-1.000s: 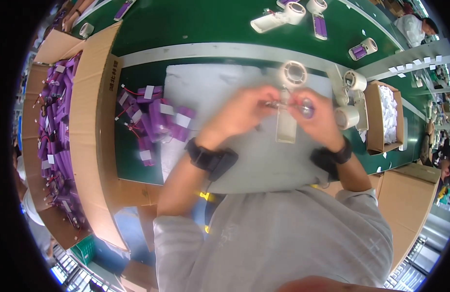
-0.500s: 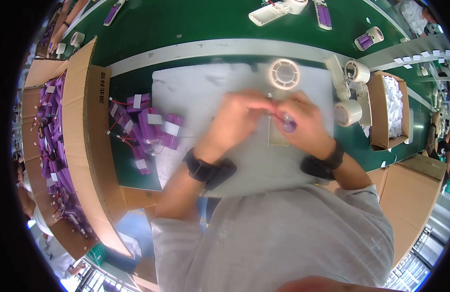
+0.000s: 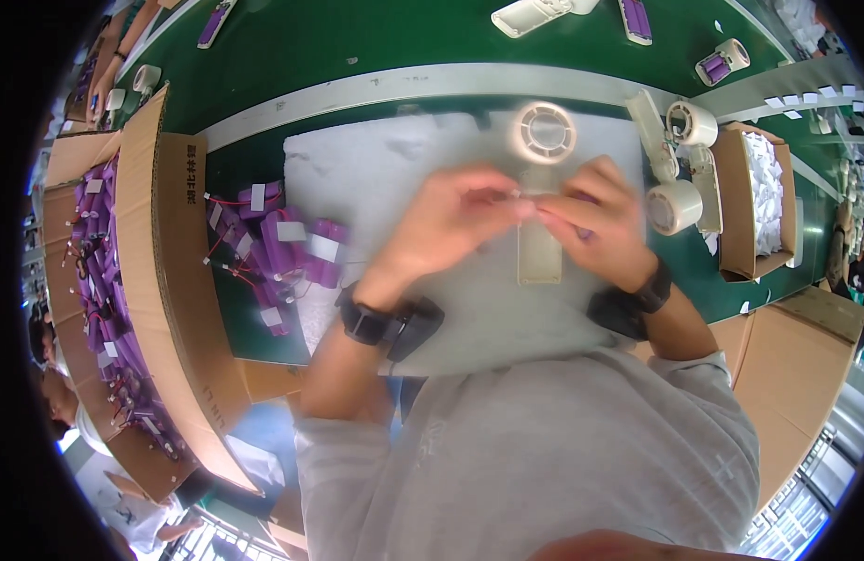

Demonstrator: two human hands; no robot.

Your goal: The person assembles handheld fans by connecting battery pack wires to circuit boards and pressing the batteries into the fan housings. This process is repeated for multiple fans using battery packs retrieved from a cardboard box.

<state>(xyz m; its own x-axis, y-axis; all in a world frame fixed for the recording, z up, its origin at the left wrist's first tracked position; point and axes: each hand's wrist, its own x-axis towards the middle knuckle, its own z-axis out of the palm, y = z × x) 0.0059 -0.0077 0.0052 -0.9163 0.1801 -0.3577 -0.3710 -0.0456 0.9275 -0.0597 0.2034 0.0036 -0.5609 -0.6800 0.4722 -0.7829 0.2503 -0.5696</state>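
My hands meet above a cream housing [image 3: 540, 252] with a round ring head [image 3: 545, 132] at its far end, lying on a pale foam mat. My right hand [image 3: 605, 224] is closed round a purple battery pack [image 3: 586, 235], mostly hidden by the fingers. The fingers of my left hand [image 3: 455, 220] are pinched at the pack's lead, right against the right fingertips; motion blurs that spot. To the left, several purple battery packs [image 3: 284, 241] with white labels and red wires lie in a loose pile, partly on the mat [image 3: 357, 154].
A tall cardboard box [image 3: 184, 280] of purple packs stands at the left. On the right are cream housings [image 3: 675, 207] and a carton [image 3: 735, 210] of white paper pieces. A grey rail [image 3: 376, 89] crosses behind the mat; more housings [image 3: 533, 17] lie beyond it.
The red wire seen between my hands is now hidden by the fingers. My fingertips have come together, and more of the housing shows beneath them. The view has shifted slightly.
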